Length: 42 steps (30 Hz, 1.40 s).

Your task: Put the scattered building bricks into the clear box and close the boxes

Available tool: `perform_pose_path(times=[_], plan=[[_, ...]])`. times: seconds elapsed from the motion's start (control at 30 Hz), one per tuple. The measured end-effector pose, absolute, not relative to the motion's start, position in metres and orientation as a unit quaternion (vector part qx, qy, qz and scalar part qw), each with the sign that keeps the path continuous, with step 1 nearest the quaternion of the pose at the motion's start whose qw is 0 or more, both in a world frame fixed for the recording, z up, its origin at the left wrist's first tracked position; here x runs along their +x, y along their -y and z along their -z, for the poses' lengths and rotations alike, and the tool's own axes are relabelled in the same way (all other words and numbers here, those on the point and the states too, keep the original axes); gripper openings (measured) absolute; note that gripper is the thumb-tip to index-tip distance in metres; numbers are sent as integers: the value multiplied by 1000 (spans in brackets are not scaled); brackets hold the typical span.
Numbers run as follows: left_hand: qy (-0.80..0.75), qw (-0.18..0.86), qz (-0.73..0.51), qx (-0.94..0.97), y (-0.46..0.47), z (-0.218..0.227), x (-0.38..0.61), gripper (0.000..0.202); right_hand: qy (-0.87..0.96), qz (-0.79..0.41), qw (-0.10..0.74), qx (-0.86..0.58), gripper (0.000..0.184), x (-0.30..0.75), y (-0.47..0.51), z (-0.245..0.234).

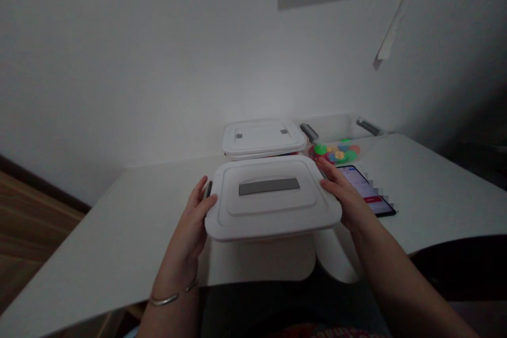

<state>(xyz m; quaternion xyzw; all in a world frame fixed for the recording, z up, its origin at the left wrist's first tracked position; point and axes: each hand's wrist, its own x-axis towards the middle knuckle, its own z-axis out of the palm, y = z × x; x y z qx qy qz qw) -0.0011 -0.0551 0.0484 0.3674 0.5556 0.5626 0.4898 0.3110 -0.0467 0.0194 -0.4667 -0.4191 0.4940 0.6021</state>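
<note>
A white lidded plastic box [273,198] with a grey strip on its lid sits at the near edge of the white table [119,232]. My left hand [194,222] grips its left side, thumb on the lid's rim. My right hand [344,198] holds its right side, fingers closed against the edge. Behind it stands a second white lidded box [263,138].
An open clear tub [344,140] with grey handles holds several coloured round pieces at the back right. A phone [366,190] with a lit screen lies on the table beside my right hand. A white wall rises behind the table; wooden floor shows at left.
</note>
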Motion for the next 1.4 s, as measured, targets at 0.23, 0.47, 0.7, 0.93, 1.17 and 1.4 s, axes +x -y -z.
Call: perform_pose_path(times=[0.23, 0.47, 0.7, 0.93, 1.17, 1.4], plan=[[-550, 524, -572, 310, 61, -65, 12, 83, 282, -593, 594, -465, 71, 298, 57, -31], [-571, 475, -554, 376, 60, -67, 12, 83, 282, -592, 596, -464, 76, 296, 59, -46], [-580, 444, -533, 427, 63, -56, 6, 78, 368, -553, 572, -482, 77, 299, 60, -44], [-579, 368, -514, 515, 66, -58, 3, 73, 409, -528, 528, -524, 87, 301, 61, -45], [-565, 312, -434, 629, 63, -57, -6, 78, 388, -522, 518, -555, 90, 301, 59, -47], [-545, 288, -403, 677, 63, -59, -6, 75, 448, -496, 479, -569, 87, 307, 58, -40]])
